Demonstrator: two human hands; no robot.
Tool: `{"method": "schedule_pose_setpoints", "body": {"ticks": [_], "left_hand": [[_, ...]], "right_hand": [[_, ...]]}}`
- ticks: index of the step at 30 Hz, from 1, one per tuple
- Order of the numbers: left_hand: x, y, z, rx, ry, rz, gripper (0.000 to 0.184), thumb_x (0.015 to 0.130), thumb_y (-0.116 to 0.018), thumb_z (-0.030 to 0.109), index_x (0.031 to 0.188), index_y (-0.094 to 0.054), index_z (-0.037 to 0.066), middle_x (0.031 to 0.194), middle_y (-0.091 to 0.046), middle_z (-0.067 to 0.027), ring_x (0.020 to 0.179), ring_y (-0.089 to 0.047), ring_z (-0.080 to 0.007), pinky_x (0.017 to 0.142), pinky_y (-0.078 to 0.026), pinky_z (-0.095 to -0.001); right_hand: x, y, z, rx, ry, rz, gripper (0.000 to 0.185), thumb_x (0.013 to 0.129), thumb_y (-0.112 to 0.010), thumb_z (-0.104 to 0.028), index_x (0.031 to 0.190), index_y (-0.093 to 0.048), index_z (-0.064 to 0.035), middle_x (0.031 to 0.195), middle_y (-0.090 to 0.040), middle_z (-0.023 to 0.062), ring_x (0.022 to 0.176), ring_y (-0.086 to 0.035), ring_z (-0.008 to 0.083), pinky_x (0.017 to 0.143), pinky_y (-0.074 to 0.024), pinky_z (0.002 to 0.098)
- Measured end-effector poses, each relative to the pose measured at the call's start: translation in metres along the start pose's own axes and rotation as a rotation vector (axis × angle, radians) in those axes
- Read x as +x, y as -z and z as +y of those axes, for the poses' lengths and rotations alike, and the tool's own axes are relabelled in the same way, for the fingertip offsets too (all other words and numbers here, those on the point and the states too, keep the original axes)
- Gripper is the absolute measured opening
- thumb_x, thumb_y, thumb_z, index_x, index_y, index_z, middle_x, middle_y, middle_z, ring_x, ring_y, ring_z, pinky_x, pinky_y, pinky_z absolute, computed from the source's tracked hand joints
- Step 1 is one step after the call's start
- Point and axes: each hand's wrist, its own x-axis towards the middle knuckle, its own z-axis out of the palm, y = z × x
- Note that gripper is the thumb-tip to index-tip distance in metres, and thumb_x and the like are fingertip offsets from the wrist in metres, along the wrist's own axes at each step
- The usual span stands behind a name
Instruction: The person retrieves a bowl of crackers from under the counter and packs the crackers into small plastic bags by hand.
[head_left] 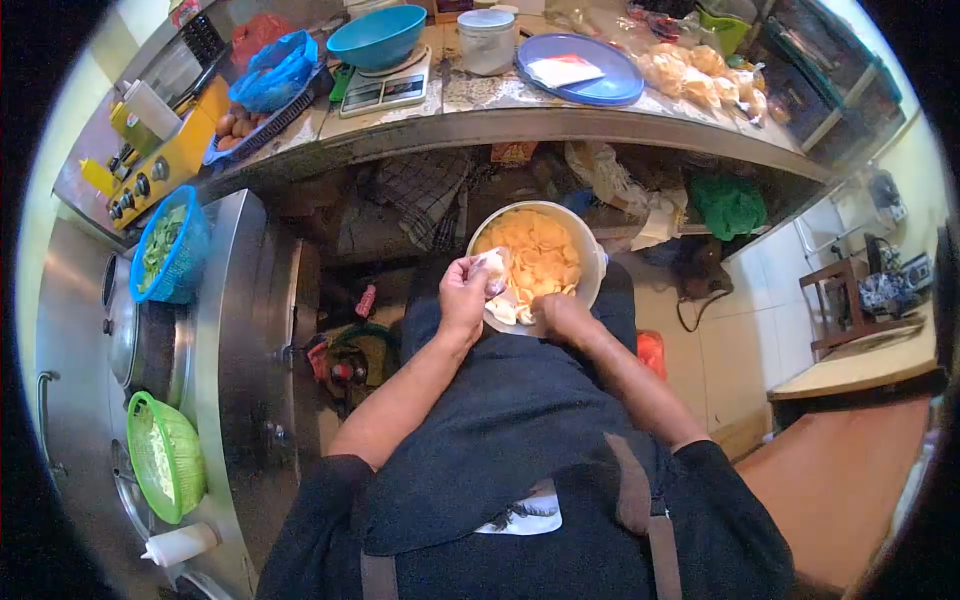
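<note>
A round, pale bowl point(594, 262) rests on the lap, filled with thin orange-yellow slices point(540, 245). Several whitish pieces point(508, 309) lie inside near its lower left rim. My left hand point(462, 300) is over the bowl's left side, its fingers closed around a pale lump with purplish patches point(494, 270); the exact kind is unclear. At the lower right of the bowl, close to the slices, my right hand point(567, 318) has its fingers curled in. What it holds, if anything, is hidden.
Ahead, the counter carries a teal bowl point(376, 38), a kitchen scale point(388, 92), a white tub point(487, 44), a blue lid point(622, 82) and bagged orange food point(690, 72). To the left stand a blue basket of greens point(190, 262) and a green basket point(187, 452).
</note>
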Motion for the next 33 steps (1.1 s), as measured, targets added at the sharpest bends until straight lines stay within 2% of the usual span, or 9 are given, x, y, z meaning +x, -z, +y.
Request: {"method": "schedule_pose_setpoints", "body": {"ticks": [2,6,10,14,18,20,25,29,33], "left_hand": [[0.002,0.002,-0.003,0.085,-0.016,-0.033,0.013,0.089,-0.06,0.005,0.097,-0.051,0.003,0.091,-0.061,-0.0075,0.072,-0.062,-0.0134,0.065,-0.059,-0.0312],[0.007,0.011,-0.015,0.176,0.03,-0.091,0.013,0.092,-0.058,0.011,0.098,-0.048,0.005,0.092,-0.061,-0.0085,0.07,-0.063,-0.0156,0.066,-0.059,-0.0321],[-0.003,-0.002,-0.015,-0.069,0.202,-0.221,0.014,0.096,-0.053,0.019,0.1,-0.046,0.007,0.096,-0.061,-0.0106,0.076,-0.065,-0.0194,0.07,-0.058,-0.0342],[-0.018,-0.009,0.002,-0.061,0.317,-0.31,0.015,0.098,-0.05,0.021,0.102,-0.045,0.007,0.1,-0.061,-0.0109,0.093,-0.064,-0.0223,0.079,-0.057,-0.0401],[-0.013,0.003,0.003,0.13,0.289,-0.196,0.022,0.089,-0.063,0.008,0.101,-0.045,0.005,0.091,-0.062,-0.0129,0.072,-0.067,-0.0219,0.065,-0.06,-0.0349],[-0.01,0.009,-0.008,0.113,0.23,-0.172,0.022,0.085,-0.065,0.004,0.096,-0.046,0.002,0.087,-0.062,-0.0129,0.063,-0.066,-0.0209,0.059,-0.059,-0.0317],[-0.014,0.005,0.001,0.154,0.159,-0.147,0.02,0.084,-0.067,0.004,0.091,-0.049,0.001,0.085,-0.062,-0.0104,0.061,-0.064,-0.0167,0.055,-0.057,-0.0299],[-0.02,-0.002,0.017,0.278,0.015,-0.113,0.019,0.084,-0.067,0.006,0.089,-0.049,0.003,0.083,-0.063,-0.0099,0.06,-0.063,-0.0146,0.053,-0.055,-0.0289],[-0.011,0.01,0.005,0.218,0.001,-0.132,0.018,0.087,-0.064,0.006,0.089,-0.047,0.004,0.084,-0.063,-0.0108,0.06,-0.063,-0.0151,0.054,-0.055,-0.0292]], "right_hand": [[0.001,0.01,0.002,0.037,-0.087,0.066,0.021,0.077,-0.065,-0.015,0.097,-0.069,-0.0092,0.09,-0.068,0.0161,0.084,-0.067,0.0323,0.075,-0.0528,0.0405],[-0.007,0.055,-0.01,1.0,-0.071,0.398,0.02,0.082,-0.069,-0.014,0.096,-0.064,-0.0005,0.088,-0.069,0.0123,0.077,-0.066,0.0155,0.067,-0.0519,0.0295],[-0.006,0.058,-0.029,0.882,0.0,0.465,0.019,0.082,-0.071,-0.014,0.095,-0.064,-0.0021,0.083,-0.067,0.0047,0.073,-0.061,0.0088,0.064,-0.0499,0.0242],[0.001,0.044,-0.046,0.46,0.066,0.396,0.026,0.079,-0.073,-0.021,0.1,-0.067,-0.0066,0.079,-0.069,0.0125,0.072,-0.068,0.0184,0.068,-0.0536,0.0322],[0.005,0.047,-0.031,0.69,0.075,0.25,0.028,0.081,-0.068,-0.015,0.108,-0.068,-0.0073,0.089,-0.07,0.0113,0.077,-0.067,0.0157,0.072,-0.0535,0.0301],[0.01,0.046,-0.011,0.536,-0.043,0.302,0.028,0.079,-0.069,-0.013,0.107,-0.068,-0.0066,0.089,-0.07,0.0126,0.077,-0.067,0.0193,0.072,-0.0537,0.0304],[0.012,0.023,0.0,-0.263,-0.088,0.008,0.061,0.073,-0.072,-0.028,0.129,-0.049,-0.0203,0.115,-0.058,0.0149,0.106,-0.058,0.0349,0.086,-0.0499,0.0441],[0.024,-0.016,0.011,-0.203,-0.076,0.197,0.029,0.079,-0.063,-0.024,0.106,-0.06,-0.0145,0.101,-0.06,0.0145,0.098,-0.061,0.0351,0.082,-0.051,0.0445],[0.023,-0.013,0.016,-0.166,-0.09,0.238,0.02,0.081,-0.06,-0.023,0.097,-0.064,-0.0103,0.094,-0.062,0.016,0.093,-0.063,0.0349,0.079,-0.0512,0.0436]]}}
